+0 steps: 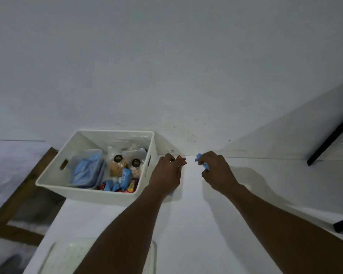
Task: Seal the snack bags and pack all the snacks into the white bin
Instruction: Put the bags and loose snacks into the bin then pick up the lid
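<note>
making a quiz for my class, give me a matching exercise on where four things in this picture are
Things:
1 small red snack packet
2 small blue snack packet
3 clear cookie bag with black round label
4 translucent plastic tray

Places:
a in white plastic bin
b in right hand
c near edge of white table
d in left hand

Pairs: 1-d, 2-b, 3-a, 4-c
</note>
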A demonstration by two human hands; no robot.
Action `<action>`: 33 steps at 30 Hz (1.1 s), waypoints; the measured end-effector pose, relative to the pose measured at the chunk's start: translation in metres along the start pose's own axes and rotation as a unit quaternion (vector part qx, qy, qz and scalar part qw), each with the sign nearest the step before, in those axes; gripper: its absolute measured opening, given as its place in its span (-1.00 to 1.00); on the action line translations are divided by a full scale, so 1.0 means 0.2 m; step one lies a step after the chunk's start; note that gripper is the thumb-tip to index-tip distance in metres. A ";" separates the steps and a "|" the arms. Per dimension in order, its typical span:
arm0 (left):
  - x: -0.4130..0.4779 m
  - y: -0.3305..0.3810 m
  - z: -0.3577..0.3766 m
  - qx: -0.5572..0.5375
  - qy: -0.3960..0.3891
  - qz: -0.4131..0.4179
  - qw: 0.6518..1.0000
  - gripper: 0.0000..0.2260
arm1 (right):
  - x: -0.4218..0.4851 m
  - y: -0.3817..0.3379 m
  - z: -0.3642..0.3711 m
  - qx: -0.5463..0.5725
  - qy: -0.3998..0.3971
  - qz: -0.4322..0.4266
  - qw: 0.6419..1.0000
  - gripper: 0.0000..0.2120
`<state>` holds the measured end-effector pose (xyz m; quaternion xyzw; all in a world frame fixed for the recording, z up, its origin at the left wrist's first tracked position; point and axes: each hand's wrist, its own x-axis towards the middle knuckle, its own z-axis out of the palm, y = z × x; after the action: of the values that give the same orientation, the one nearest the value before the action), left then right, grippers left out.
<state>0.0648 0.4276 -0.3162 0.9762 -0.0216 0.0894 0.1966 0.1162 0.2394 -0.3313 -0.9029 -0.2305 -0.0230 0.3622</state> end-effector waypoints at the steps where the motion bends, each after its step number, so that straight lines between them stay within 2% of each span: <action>1: -0.02 -0.05 -0.08 0.003 0.011 -0.001 1.000 -0.67 | 0.04 -0.10 0.01 0.010 0.004 -0.016 1.000 -0.65; 6: -0.15 -0.32 -0.44 0.022 0.034 -0.021 0.999 -0.67 | 0.17 -0.55 0.14 0.033 0.002 -0.059 0.998 -0.68; 15: -0.36 -0.97 -0.75 0.015 -0.018 -0.086 0.996 -0.61 | 0.29 -1.14 0.63 0.016 -0.066 -0.051 0.996 -0.59; 21: -0.32 -1.24 -0.70 -0.025 -0.049 -0.093 0.994 -0.65 | 0.33 -1.19 0.93 0.015 -0.093 0.017 0.995 -0.55; 28: -0.14 -1.32 -0.52 -0.093 -0.110 -0.067 0.987 -0.79 | 0.43 -1.12 1.03 0.028 -0.124 0.070 0.989 -0.76; 33: -0.14 -1.35 -0.46 -0.119 -0.163 -0.075 0.977 -0.80 | 0.43 -1.08 1.04 0.033 -0.136 0.120 0.983 -0.75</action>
<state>0.0418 0.7114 -0.3405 0.9460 0.0098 -0.0887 0.3116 0.0740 0.5489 -0.3273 -0.9062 -0.1681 0.1515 0.3571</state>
